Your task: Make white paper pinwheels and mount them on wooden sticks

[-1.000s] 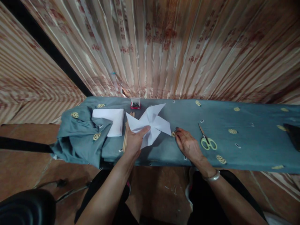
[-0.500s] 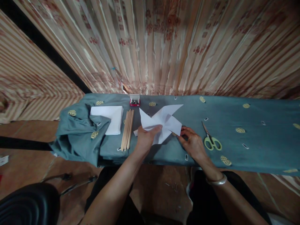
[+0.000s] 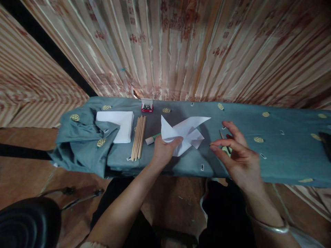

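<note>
So, your left hand grips the pinwheel near its centre, over the table, while your right hand nips a tiny piece, too small to identify. Readying that piece seems the step in hand; the next move likely calls for steady folds.

Pleated curtain in bkgd, beige w/ reddish floral print; sm. blue bit on it, L of ctr. Worktop under grey-green cloth w/ yellow oval motifs + sm. b/w labels, bunched at L end. Two black poles L: slanted pole across curtain, near-level bar meeting cloth. Dark item cut off at R edge, can't ID. Btm L: black seat, ridged. Brown tile floor, pale joints, few thin white scraps.
</note>
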A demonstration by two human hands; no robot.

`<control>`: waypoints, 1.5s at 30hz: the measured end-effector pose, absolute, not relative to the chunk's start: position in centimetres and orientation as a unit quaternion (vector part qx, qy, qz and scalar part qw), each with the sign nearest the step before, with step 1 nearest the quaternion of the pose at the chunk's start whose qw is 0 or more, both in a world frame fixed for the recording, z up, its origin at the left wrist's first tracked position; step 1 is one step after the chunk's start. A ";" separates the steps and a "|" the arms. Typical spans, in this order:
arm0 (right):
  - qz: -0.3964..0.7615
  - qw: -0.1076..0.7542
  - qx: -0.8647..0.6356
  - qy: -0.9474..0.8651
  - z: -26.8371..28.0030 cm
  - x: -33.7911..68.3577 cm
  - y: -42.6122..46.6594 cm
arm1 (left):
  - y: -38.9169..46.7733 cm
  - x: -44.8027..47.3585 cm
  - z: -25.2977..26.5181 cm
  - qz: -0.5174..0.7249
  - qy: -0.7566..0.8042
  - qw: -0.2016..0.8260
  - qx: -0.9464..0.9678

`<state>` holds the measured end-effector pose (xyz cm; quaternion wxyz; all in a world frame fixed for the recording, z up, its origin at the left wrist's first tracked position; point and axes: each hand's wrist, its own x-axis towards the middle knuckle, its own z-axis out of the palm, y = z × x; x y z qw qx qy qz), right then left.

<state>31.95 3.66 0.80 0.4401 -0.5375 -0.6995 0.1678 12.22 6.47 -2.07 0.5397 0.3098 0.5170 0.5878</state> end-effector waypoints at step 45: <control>0.235 0.439 -0.530 -0.686 -0.2 28.6 3.2 | 4.7 13.1 -1.1 0.531 0.483 0.577 0.389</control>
